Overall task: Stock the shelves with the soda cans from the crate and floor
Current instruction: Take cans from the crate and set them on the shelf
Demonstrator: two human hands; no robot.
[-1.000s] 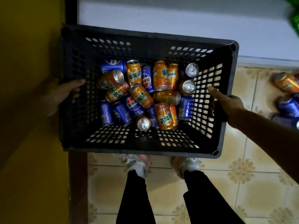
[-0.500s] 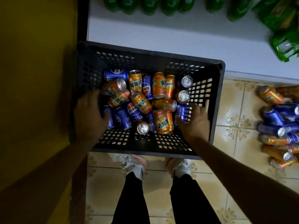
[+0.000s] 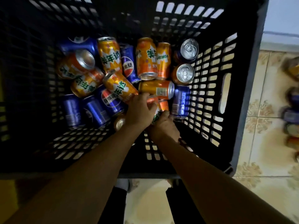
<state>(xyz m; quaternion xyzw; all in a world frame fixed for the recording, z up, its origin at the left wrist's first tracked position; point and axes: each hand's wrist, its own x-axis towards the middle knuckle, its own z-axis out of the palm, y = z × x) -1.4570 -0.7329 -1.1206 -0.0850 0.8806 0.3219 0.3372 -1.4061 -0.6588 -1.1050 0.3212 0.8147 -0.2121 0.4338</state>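
Note:
A black slatted crate (image 3: 242, 88) fills the view, with several orange and blue soda cans (image 3: 111, 57) lying jumbled on its bottom. Both my hands reach down into its middle. My left hand (image 3: 140, 110) curls its fingers over an orange can (image 3: 152, 101) lying there. Close beside it, my right hand (image 3: 163, 126) grips the neighbouring orange can (image 3: 164, 105), thumb on its side. Much of both cans is hidden under my hands. A blue can (image 3: 180, 102) lies just right of them, and a small can end (image 3: 119, 122) shows left of my left wrist.
More cans (image 3: 291, 113) lie blurred on the patterned tiled floor (image 3: 267, 143) at the right edge. The shelf's pale base (image 3: 281, 21) shows at top right. My legs and shoes stand just behind the crate's near rim.
The view has dropped much closer to the crate. Both hands moved from the near side of the crate inward to the middle and closed on the orange cans there.

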